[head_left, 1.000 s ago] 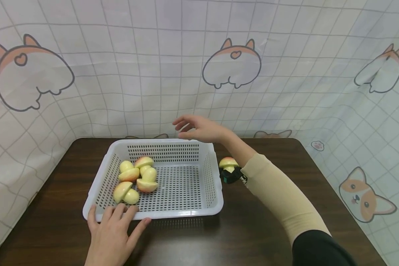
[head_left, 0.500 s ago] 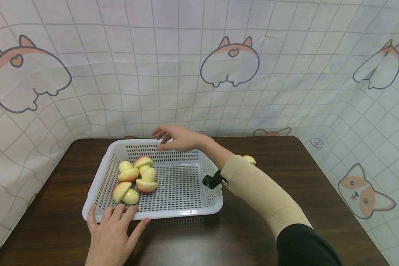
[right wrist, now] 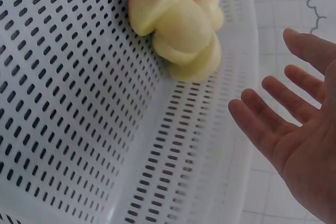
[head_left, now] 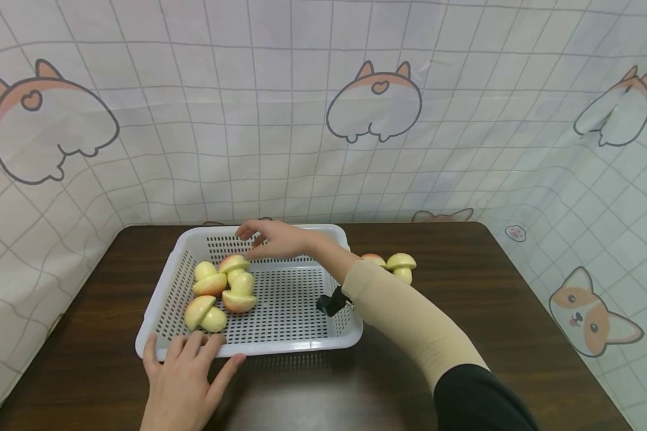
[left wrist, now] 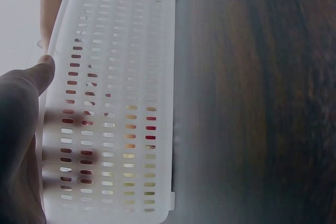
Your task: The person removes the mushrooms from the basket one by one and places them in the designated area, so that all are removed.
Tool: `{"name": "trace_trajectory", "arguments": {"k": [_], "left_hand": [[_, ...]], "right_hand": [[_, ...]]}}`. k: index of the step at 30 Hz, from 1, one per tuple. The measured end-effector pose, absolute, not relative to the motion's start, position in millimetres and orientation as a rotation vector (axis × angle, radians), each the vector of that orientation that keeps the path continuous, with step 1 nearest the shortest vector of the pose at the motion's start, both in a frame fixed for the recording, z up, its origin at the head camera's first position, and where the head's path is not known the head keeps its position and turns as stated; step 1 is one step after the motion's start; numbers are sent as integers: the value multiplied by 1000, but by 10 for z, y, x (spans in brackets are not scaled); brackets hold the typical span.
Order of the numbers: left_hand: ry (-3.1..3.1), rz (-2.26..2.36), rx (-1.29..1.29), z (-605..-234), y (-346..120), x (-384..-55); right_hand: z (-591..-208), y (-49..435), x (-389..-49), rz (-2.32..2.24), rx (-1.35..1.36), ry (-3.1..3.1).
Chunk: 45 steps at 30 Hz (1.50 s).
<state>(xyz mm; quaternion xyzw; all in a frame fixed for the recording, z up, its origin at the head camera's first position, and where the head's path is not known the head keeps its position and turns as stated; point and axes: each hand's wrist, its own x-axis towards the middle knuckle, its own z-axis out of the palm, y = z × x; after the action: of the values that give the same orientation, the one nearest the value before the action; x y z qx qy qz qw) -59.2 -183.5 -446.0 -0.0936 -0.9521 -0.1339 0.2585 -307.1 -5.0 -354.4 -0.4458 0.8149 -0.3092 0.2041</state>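
Observation:
A white perforated plastic basket [head_left: 283, 346] holds several toy mushrooms [head_left: 239, 293], pale yellow with reddish caps, bunched at its left end. At the basket's front left, my left hand [head_left: 180, 380] grips the rim; its finger shadows show through the wall [left wrist: 113, 150] in the left wrist view. My right hand [head_left: 275, 239] is over the back of the basket, fingers loosely bent and nothing in them. Its thumb is right by the rearmost mushroom [head_left: 234, 263] in the head view. The right wrist view shows that palm [right wrist: 310, 145] empty beside the mushroom cluster [right wrist: 184, 27].
Two more toy mushrooms stand on the dark wooden table [head_left: 410, 347] right of the basket: one mushroom [head_left: 401, 265] in plain sight, the other mushroom [head_left: 374, 259] partly behind the right sleeve [head_left: 404, 317]. A white gridded cloth [head_left: 302, 155] with cartoon dogs hangs behind the table.
My right hand has moved left and down, from above the basket's back edge to close by the mushrooms. The arm has uncovered a second mushroom on the table. My left hand stays put.

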Motion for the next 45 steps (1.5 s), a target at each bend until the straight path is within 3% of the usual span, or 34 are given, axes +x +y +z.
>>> {"name": "trace_trajectory", "arguments": {"k": [29, 45], "left_hand": [[-2587, -344, -248, -4466, -1847, -593], [-2581, -351, -242, -4461, -1841, -586]], "right_hand": [[-3981, -313, -3045, -718, -1171, 2336], [-4072, -457, -3073, -661, -1304, 2307]]}}
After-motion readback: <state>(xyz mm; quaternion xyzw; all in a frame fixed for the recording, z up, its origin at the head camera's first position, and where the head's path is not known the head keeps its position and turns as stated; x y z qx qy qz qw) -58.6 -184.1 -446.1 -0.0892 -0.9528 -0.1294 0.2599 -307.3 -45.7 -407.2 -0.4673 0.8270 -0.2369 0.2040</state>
